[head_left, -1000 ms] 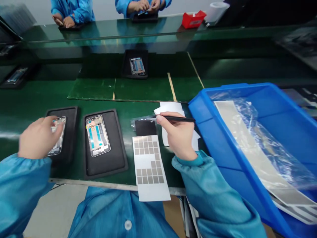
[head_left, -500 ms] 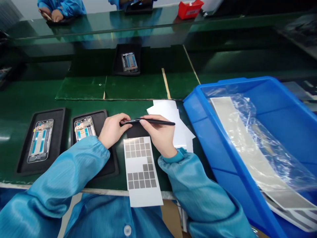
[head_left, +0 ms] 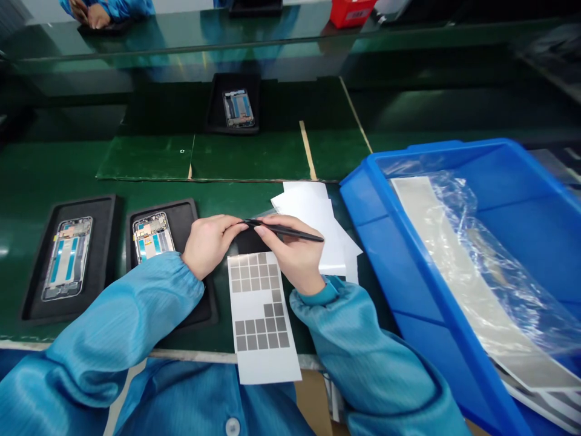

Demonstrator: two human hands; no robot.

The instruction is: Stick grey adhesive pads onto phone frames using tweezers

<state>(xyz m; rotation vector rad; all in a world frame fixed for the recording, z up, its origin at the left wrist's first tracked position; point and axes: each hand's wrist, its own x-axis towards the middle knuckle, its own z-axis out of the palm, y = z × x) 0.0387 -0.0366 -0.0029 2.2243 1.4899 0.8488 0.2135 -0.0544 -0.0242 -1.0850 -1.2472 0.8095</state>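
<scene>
Your right grip (head_left: 290,254) is clenched on a pair of black tweezers (head_left: 290,231), held like a pen with the points aimed left. Your left grip (head_left: 209,245) sits just beside it, its fingers (head_left: 229,227) curled inward and meeting the tweezer points. Whether anything tiny is pinched there is too small to tell.

Directly beneath the points, between your grips, lies a dark film piece (head_left: 249,242). Just below both grips is a white label sheet (head_left: 258,303) carrying two blocks of grey squares, with gaps in the rows. Past your right grip, a loose pile of white backing sheets (head_left: 313,224) lies partly under your fingers' reach.

Your left wrist crosses a black foam tray (head_left: 186,209) that holds a phone frame (head_left: 153,237) with blue strips inside. Farther left of that grip, a second tray (head_left: 104,209) holds another phone frame (head_left: 67,258).

Well right of your right grip stands a blue plastic bin (head_left: 390,260), with a clear plastic bag (head_left: 494,260) and a long silvery strip (head_left: 458,284) inside it.

Ahead of your grips, on the green tabletop (head_left: 45,169), a third tray (head_left: 213,103) holds one more phone frame (head_left: 238,108). Beyond it, a co-worker's hand (head_left: 96,17) rests near a red box (head_left: 351,12).
</scene>
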